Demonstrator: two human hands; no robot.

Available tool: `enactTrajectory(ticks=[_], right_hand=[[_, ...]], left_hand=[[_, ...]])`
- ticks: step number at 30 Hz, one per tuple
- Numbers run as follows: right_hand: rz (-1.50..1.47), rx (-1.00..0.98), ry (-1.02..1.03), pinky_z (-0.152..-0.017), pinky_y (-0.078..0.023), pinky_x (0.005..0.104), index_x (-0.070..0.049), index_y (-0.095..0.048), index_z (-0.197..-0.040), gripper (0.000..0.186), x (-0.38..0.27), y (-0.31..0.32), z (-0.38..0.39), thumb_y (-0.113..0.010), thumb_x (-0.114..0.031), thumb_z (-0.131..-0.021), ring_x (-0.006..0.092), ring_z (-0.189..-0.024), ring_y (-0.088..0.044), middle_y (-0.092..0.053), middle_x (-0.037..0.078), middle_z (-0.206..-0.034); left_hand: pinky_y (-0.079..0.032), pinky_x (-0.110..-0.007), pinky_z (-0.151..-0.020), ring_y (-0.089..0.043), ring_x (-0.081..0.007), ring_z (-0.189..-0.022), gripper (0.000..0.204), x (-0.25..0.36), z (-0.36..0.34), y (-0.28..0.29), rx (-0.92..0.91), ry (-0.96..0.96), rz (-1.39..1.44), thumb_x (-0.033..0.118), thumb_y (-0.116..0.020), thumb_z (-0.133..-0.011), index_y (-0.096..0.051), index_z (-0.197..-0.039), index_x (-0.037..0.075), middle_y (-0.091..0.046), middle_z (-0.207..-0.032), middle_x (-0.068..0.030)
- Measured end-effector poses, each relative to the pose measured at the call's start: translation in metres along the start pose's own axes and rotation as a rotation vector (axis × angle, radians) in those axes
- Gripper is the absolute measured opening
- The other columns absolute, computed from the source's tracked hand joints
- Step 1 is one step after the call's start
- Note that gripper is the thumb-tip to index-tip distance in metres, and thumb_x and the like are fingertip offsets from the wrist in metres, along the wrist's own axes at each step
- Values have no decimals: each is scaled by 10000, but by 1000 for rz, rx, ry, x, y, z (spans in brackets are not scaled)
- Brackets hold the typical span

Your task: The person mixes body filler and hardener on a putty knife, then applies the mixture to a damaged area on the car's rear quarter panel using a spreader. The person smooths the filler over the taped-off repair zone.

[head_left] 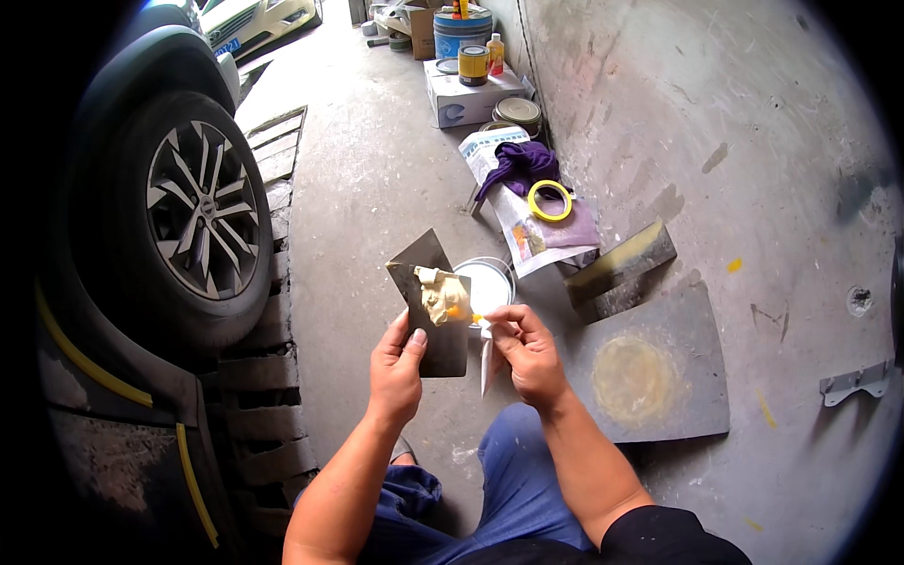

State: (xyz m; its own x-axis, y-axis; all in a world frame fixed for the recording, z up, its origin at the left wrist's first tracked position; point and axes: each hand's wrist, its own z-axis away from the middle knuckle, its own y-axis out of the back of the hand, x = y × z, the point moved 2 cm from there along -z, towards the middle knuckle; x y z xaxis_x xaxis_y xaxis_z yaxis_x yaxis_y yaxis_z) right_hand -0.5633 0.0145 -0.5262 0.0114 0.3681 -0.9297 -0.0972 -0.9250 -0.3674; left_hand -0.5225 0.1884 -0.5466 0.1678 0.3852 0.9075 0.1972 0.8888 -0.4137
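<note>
My left hand (395, 372) is closed on the left edge of dark, flat metal putty spreaders (444, 358), its thumb on top. There appear to be two, overlapping at an angle. A lump of beige putty (433, 292) sits on them, with a dab of orange paste (456, 312) at its lower part. Close to the spreaders' right edge, my right hand (532, 363) pinches a flattened white tube (489, 363). Orange paste shows by the tube's upper end. Behind the spreaders stands an uncovered can (487, 282) with a pale inside, partly hidden.
Left of me is a car wheel (205, 212) beside floor grating (268, 377). A grey panel (692, 377) with a beige round patch leans at the right wall. Farther off lie yellow tape (550, 201), a purple cloth (521, 169), a white box (461, 99) and several cans.
</note>
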Motion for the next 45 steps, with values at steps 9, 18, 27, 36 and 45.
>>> enactTrajectory(ticks=[9, 18, 27, 36, 45], right_hand=[[-155, -11, -62, -607, -505, 244, -76, -561, -1105, 153, -8, -6, -11, -468, -63, -984, 101, -680, -589, -599, 43, -824], [-126, -61, -50, -535, -408, 193, -90, -591, -1074, 141, -10, -4, -13, -500, -54, -972, 32, -629, -503, -584, -7, -791], [11, -13, -71, -562, -384, 188, -79, -610, -1081, 152, -15, -8, -12, -521, -52, -960, 22, -649, -473, -581, -28, -816], [-387, 45, -105, -695, -526, 293, -51, -479, -1268, 328, -22, 15, -2, -518, -64, -943, 169, -784, -613, -613, 85, -884], [763, 340, -232, -720, -506, 309, -43, -559, -1105, 328, 130, 187, 21, -694, -145, -823, 136, -799, -612, -650, 61, -888]], left_hand=[[-391, -265, -983, -518, -126, -1109, 376, -1, 0, 6, -12, -40, -97, 17, -488, -956, -485, -1331, -4, -569, -1214, -51], [-398, -259, -971, -522, -123, -1098, 370, -2, 1, 5, -23, -65, -151, 19, -496, -955, -493, -1324, -3, -572, -1210, -50], [-404, -264, -975, -526, -125, -1104, 377, -2, 0, 3, -21, -56, -130, 25, -495, -961, -476, -1336, -15, -573, -1227, -65], [-403, -291, -1003, -530, -156, -1149, 396, 3, -1, 3, -22, 29, 118, 36, -482, -965, -440, -1351, -38, -561, -1277, -96], [-439, -321, -989, -559, -184, -1128, 410, 7, 0, 13, -1, 105, 222, 29, -494, -945, -444, -1347, -28, -564, -1267, -100]])
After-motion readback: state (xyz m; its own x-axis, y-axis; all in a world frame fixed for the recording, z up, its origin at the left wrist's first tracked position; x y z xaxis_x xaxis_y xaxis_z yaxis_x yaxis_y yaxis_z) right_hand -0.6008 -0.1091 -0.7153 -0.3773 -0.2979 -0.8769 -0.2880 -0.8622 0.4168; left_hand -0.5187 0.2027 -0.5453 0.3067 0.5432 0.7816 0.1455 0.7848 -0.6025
